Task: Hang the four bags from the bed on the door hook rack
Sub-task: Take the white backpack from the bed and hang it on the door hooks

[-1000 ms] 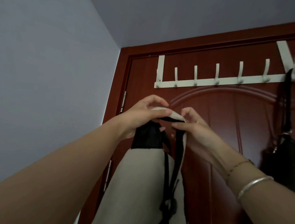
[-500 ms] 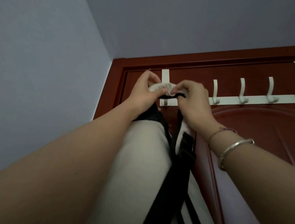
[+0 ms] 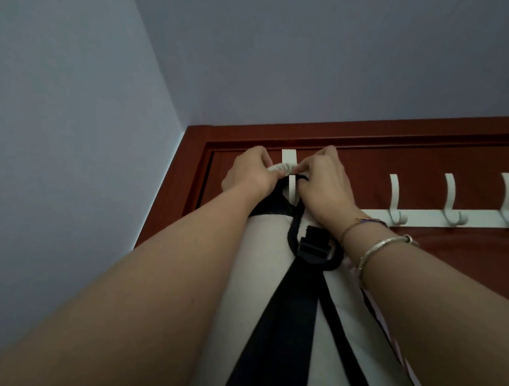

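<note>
Head view, looking steeply up. Both arms are raised to the top left corner of a red-brown door [image 3: 425,269]. A white hook rack [image 3: 429,215] runs across the door; its leftmost bracket strap [image 3: 288,158] goes up over the door top between the two hands. Three free hooks show to the right of the hands, each empty: hook one [image 3: 395,202], hook two [image 3: 451,200], hook three [image 3: 508,199].

The left hand [image 3: 253,174] is closed, thumb and fingers pinched on a pale fabric loop [image 3: 281,168] at the top of the bag [image 3: 266,286]. The right hand [image 3: 324,186] is closed on the same loop from the other side, with a thin black cord [image 3: 302,177] showing under its fingers. The loop lies across the front of a white hook [image 3: 293,187] at the left end of the rack. Whether the loop is seated on that hook cannot be told; the hands cover the contact.

The bag is cream with a black panel [image 3: 272,203] at its top, and hangs down between the forearms, against the door. A black buckle [image 3: 315,244] sits on its upper face, with wide black straps [image 3: 282,318] running down from it out of view.

The right wrist carries a silver bangle [image 3: 387,246] and a thin bracelet [image 3: 364,222].

A grey-blue wall [image 3: 66,145] stands to the left, the ceiling [image 3: 321,44] above.
</note>
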{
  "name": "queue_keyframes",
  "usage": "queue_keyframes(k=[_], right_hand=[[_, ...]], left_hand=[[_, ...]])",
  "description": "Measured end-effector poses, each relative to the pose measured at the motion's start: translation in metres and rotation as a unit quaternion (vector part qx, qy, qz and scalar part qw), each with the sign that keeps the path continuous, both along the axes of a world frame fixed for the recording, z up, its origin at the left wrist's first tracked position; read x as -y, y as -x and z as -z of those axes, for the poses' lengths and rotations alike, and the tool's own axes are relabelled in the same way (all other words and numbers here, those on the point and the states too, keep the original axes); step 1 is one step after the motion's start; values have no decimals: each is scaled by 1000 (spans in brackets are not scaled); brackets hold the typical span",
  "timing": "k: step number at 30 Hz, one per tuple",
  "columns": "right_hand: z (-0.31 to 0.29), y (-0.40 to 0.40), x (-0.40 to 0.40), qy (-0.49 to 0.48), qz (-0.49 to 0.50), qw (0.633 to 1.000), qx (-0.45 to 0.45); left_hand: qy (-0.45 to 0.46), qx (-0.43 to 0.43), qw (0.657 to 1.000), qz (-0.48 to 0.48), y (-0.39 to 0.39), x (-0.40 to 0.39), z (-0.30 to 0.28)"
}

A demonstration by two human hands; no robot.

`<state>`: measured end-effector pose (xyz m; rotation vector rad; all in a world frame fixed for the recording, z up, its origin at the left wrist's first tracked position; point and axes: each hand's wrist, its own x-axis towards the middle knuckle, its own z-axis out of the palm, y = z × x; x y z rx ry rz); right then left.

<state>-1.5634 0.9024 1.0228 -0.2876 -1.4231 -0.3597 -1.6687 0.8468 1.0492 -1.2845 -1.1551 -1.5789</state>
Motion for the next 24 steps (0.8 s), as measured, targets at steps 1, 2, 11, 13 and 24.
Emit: queue_keyframes(k=[1, 2, 11, 13, 24], right_hand=[[0, 2, -1, 11, 19, 1000, 10], [0, 3, -1, 13, 39, 999, 20], [45, 5, -11, -9, 58, 998, 34], [54, 6, -8, -10, 68, 997, 36], [139, -33, 2, -20, -81, 995, 51]], left_hand=[[7, 11, 1000, 12, 4, -4, 2], [6, 17, 999, 30, 7, -8, 4], [6, -6, 998, 64, 12, -16, 49], [10, -1, 997, 76, 7, -14, 62], [42, -22, 997, 61, -27, 32, 163]])
